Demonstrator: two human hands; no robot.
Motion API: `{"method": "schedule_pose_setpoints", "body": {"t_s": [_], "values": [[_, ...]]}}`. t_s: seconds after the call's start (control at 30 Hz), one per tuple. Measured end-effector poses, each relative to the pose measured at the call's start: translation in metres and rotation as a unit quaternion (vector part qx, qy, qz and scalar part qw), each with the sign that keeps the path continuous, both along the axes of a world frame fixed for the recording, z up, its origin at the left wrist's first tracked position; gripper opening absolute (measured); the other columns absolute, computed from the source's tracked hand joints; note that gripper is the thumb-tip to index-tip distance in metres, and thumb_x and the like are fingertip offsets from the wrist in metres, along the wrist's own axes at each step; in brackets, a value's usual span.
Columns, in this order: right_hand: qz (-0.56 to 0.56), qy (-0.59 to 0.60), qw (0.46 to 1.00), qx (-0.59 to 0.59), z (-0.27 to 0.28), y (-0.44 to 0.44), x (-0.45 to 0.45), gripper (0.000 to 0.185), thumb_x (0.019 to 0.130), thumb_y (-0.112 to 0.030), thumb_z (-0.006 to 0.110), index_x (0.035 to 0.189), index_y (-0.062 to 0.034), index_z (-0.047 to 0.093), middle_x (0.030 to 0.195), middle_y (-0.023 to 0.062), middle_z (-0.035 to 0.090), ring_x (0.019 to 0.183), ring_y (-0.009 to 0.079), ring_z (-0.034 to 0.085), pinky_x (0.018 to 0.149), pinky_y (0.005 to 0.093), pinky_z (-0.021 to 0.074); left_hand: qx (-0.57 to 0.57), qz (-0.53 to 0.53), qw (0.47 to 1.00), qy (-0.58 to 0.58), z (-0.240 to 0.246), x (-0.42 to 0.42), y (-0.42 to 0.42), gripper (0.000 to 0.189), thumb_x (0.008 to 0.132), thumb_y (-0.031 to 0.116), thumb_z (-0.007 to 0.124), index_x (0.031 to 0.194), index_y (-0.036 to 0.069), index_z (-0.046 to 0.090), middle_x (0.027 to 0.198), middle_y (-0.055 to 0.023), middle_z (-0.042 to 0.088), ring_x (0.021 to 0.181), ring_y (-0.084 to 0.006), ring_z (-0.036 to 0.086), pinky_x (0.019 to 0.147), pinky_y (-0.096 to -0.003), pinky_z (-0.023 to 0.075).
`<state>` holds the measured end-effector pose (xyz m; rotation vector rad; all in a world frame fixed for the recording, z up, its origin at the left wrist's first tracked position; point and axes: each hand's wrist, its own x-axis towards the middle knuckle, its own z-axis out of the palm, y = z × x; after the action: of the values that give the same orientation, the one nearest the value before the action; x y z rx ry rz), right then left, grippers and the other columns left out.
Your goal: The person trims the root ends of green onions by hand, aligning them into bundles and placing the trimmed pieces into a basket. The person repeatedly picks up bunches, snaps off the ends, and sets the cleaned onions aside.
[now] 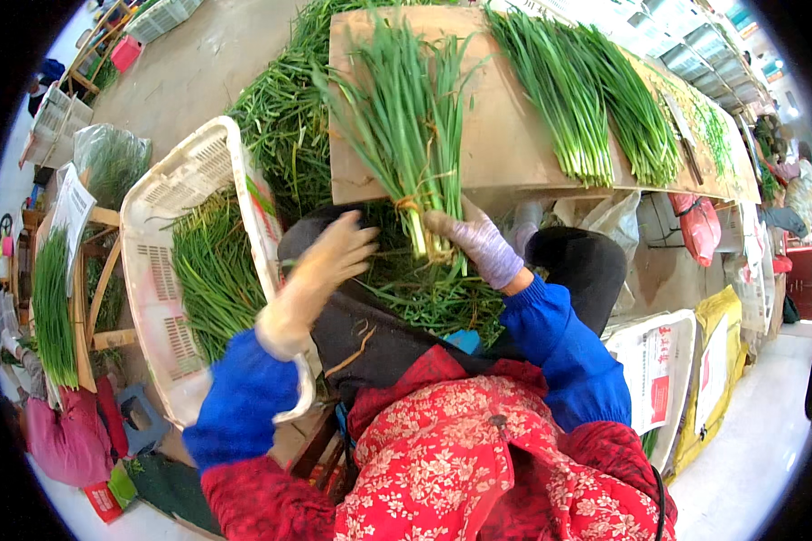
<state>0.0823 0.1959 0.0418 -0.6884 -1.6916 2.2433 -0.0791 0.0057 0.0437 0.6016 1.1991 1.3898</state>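
My right hand (484, 240), in a pale purple knit glove, grips the lower end of a bunch of garlic chives (399, 122). Its leaves lie fanned over the near left end of a wooden board (507, 145); brownish strands hang about its pale stems. To the left of the stems, my left hand (338, 253), in a pale glove and blurred, holds nothing, its fingers spread. More trimmed-looking green bunches (568, 108) lie side by side on the board, with a knife (680, 128) to their right. Loose green leaves (440, 297) lie between my knees.
At my left stands a white plastic crate (155, 270) of chives. A large green heap (284, 122) lies beyond it, beside the board. A newspaper-lined crate (680, 365) and a yellow bag (717, 379) stand at my right. Other people sit at the far left and far right.
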Motion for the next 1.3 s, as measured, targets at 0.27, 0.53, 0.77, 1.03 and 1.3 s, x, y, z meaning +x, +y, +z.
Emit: {"method": "schedule_pose_setpoints", "body": {"t_s": [0.27, 0.53, 0.77, 1.03, 1.3], "values": [[-0.064, 0.023, 0.997, 0.035, -0.061, 0.006, 0.048, 0.064, 0.087, -0.045, 0.052, 0.126, 0.0046, 0.043, 0.123, 0.0123, 0.051, 0.115, 0.0164, 0.045, 0.099, 0.0287, 0.0325, 0.062, 0.159, 0.942, -0.29, -0.048, 0.061, 0.082, 0.034, 0.085, 0.025, 0.061, 0.11, 0.002, 0.054, 0.102, -0.0071, 0.061, 0.092, -0.0179, 0.059, 0.081, -0.0333, 0.0494], [0.025, -0.057, 0.997, -0.045, -0.028, 0.015, -0.003, 0.047, 0.084, -0.035, 0.06, 0.115, -0.001, 0.055, 0.106, 0.0051, 0.06, 0.095, 0.0119, 0.055, 0.087, 0.0266, 0.0413, 0.071, 0.253, 0.963, -0.062, -0.058, 0.053, 0.071, 0.036, 0.082, 0.014, 0.056, 0.116, 0.003, 0.049, 0.104, -0.006, 0.059, 0.095, -0.0184, 0.056, 0.087, -0.0341, 0.044], [-0.074, 0.049, 0.994, -0.068, -0.023, -0.007, 0.033, 0.041, 0.085, -0.029, 0.059, 0.115, -0.0018, 0.055, 0.107, 0.0051, 0.06, 0.096, 0.0126, 0.056, 0.084, 0.0286, 0.0438, 0.07, 0.165, 0.952, -0.248, -0.034, 0.06, 0.049, 0.048, 0.08, 0.018, 0.049, 0.125, 0.003, 0.042, 0.117, -0.0123, 0.054, 0.104, -0.0276, 0.055, 0.091, -0.0437, 0.0455], [-0.037, 0.017, 0.941, -0.335, -0.06, 0.017, 0.027, 0.048, 0.083, -0.034, 0.062, 0.119, -0.0036, 0.051, 0.11, 0.0079, 0.057, 0.093, 0.0161, 0.056, 0.078, 0.0319, 0.0473, 0.087, 0.242, 0.962, -0.095, -0.049, 0.059, 0.076, 0.054, 0.082, 0.027, 0.065, 0.124, 0.004, 0.042, 0.115, -0.0071, 0.054, 0.103, -0.0185, 0.053, 0.091, -0.0328, 0.0416], [-0.051, -0.015, 0.998, 0.03, -0.019, 0.006, 0.015, 0.034, 0.082, -0.015, 0.06, 0.112, 0.0001, 0.055, 0.098, 0.0048, 0.061, 0.088, 0.0118, 0.053, 0.081, 0.0264, 0.0436, -0.035, 0.156, 0.976, 0.147, -0.051, 0.045, 0.085, 0.054, 0.073, 0.022, 0.072, 0.117, 0.001, 0.048, 0.104, -0.005, 0.06, 0.092, -0.0148, 0.057, 0.084, -0.0273, 0.0438]]}}
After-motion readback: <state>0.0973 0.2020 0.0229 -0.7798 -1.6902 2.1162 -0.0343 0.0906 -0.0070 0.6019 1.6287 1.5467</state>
